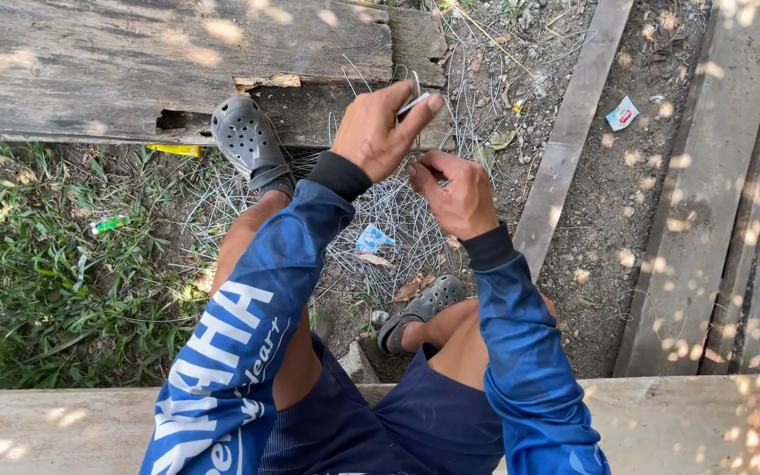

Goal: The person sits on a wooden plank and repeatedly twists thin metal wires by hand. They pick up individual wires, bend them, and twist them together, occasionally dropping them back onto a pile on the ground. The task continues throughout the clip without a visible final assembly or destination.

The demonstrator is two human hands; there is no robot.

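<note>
the left hand [378, 132] is closed around a small bent piece of wire [413, 98], held above the pile of thin wires [389, 211] on the ground between the grey sandals [248, 141], while the right hand [456, 193] pinches its lower end.

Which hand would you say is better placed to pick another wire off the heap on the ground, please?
Probably the right hand: it sits lower, nearer the wire pile, pinching only a thin wire. The left hand is raised higher and grips a bent wire piece.
</note>
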